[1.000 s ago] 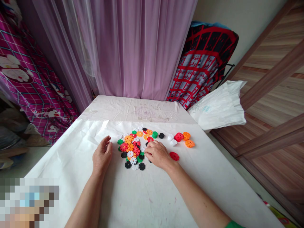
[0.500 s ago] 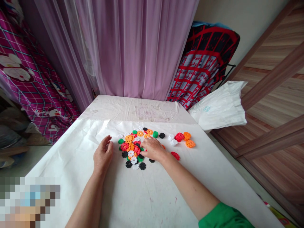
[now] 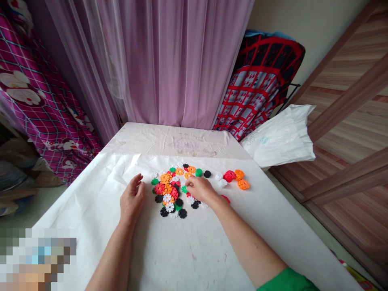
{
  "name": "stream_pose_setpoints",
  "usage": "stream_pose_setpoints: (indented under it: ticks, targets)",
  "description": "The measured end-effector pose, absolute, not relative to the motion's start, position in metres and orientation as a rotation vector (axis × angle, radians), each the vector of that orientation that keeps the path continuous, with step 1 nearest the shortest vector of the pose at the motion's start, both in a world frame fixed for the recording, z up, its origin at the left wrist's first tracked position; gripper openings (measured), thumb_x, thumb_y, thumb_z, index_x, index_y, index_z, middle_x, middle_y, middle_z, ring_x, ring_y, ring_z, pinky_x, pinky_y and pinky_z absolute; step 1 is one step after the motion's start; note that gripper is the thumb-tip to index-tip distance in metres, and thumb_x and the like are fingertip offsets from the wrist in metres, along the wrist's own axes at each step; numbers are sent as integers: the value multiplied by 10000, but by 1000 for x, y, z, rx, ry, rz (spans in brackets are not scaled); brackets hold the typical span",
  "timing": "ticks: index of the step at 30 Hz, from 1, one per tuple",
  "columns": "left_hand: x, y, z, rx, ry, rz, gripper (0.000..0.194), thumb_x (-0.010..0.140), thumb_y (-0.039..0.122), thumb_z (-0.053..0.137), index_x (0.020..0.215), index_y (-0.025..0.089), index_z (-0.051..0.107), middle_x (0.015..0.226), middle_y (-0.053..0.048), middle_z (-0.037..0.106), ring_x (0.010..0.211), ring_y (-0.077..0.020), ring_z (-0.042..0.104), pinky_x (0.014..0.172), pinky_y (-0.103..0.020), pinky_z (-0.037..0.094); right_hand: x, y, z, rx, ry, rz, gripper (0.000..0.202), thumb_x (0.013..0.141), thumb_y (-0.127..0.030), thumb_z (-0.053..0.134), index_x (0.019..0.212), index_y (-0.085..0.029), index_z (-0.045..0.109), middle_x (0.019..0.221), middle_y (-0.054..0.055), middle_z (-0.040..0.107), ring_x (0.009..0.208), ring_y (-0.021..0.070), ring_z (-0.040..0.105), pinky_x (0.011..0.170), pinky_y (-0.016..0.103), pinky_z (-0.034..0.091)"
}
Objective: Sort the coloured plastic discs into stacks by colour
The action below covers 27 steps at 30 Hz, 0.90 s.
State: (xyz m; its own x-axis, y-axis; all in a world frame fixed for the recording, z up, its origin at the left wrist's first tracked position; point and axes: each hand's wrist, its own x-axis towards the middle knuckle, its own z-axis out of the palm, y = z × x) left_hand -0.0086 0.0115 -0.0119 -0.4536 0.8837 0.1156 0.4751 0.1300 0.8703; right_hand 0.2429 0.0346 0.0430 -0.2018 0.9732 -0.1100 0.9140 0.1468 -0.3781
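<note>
A heap of flat, notched plastic snowflake discs (image 3: pixel 173 188) in orange, red, green, white and black lies mid-desk on a white cloth-covered desk (image 3: pixel 194 246). The left hand (image 3: pixel 131 198) rests palm-down and empty, fingers loosely spread, at the heap's nine o'clock, perhaps steadying. The right hand (image 3: pixel 200 190) lies over its three o'clock edge, fingertips curled as if pinching a disc; the grip itself is hidden. A smaller cluster of red, orange and white discs (image 3: pixel 233 178) sits apart at two o'clock.
</note>
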Motion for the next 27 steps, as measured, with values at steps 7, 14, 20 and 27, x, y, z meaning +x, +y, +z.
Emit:
stream_pose_setpoints:
  ticks: [7,14,20,27]
  targets:
    - [-7,10,-9,1296,2000,1246,384,859,365,507,1220,290,615,1260,-17,692,1112,-206,665,1017,-374,480,298,88,65,-2070,-1891,497,254,857,-174,539,1006,-240,734,973,-6,755,851,132,672,701,206,466]
    - [-8,11,-9,1285,2014,1231,387,856,372,517,1221,292,617,1242,-17,703,1082,-205,678,1016,-374,482,298,104,61,-2117,-1965,548,234,833,-199,576,984,-238,751,888,-16,758,723,114,656,610,190,431]
    - [-9,11,-10,1289,2008,1252,385,851,371,515,1212,289,620,1254,-16,698,1107,-206,670,1013,-360,482,299,104,60,-2115,-2041,440,269,845,-185,556,1018,-272,742,1063,-6,749,948,158,666,772,229,452]
    - [-9,11,-10,1307,2011,1255,378,850,364,524,1207,288,624,1241,-22,704,1100,-204,673,994,-356,496,303,97,61,-2097,-2172,264,322,892,-209,513,1147,-285,694,1188,1,711,1117,176,609,906,270,429]
